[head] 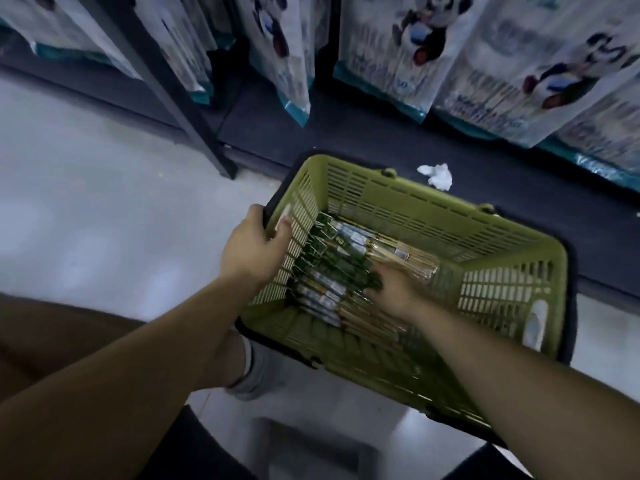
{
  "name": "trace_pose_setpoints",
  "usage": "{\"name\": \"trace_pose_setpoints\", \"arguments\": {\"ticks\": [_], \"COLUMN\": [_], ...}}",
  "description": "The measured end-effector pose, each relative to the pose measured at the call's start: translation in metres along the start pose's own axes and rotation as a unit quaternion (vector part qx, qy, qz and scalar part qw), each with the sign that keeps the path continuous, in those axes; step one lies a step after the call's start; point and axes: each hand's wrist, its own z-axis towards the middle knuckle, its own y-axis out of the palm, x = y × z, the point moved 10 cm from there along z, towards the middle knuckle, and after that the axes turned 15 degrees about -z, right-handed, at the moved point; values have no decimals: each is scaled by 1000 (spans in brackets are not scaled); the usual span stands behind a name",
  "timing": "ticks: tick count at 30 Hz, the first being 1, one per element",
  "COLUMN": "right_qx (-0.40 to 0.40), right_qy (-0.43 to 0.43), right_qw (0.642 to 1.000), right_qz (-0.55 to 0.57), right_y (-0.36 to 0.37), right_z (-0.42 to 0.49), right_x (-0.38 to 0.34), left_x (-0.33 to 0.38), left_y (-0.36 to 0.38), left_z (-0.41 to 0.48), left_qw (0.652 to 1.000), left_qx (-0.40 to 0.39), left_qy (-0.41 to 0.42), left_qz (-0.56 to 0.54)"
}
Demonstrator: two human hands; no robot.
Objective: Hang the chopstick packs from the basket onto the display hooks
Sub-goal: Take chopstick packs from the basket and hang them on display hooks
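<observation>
The step in hand is the taking of a pack, the beginning of one hanging cycle. The olive-green slotted plastic basket (415, 216) stands in the middle of the frame, partly over the dark base shelf (346, 133). The long clear chopstick packs with dark green header cards (332, 265) lie in a heap on its bottom, toward its left wall. The left hand (254, 244) holds the left rim, its fingers (256, 213) curled round the edge, which I judge is to keep the basket steady. The right hand (391, 284) is down on the heap with its fingers bent among the green cards. Because of blur I cannot tell whether they are clamped on a pack or only touch it. The next move, I think, calls for separating one pack, lifting it out and finding the hole in its card. The display hooks are not in view. At the top of the frame only the lower ends of white printed bags (415, 46) hang, cut off. The packs are too blurred to count.
</observation>
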Motion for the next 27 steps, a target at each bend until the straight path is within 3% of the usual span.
{"name": "trace_pose_setpoints", "arguments": {"ticks": [12, 20, 27], "right_qx": [85, 57, 85], "right_qy": [18, -7, -11], "right_qw": [993, 988, 985], "right_qz": [-78, -145, -153], "right_y": [24, 29, 8], "right_z": [25, 28, 19], "right_x": [2, -7, -2], "left_x": [-6, -8, -10], "left_y": [1, 1, 1], "left_z": [7, 8, 9], "left_qw": [1000, 1000, 1000], "left_qx": [23, 21, 6], "left_qy": [10, 6, 1], "left_qz": [10, -1, -18]}}
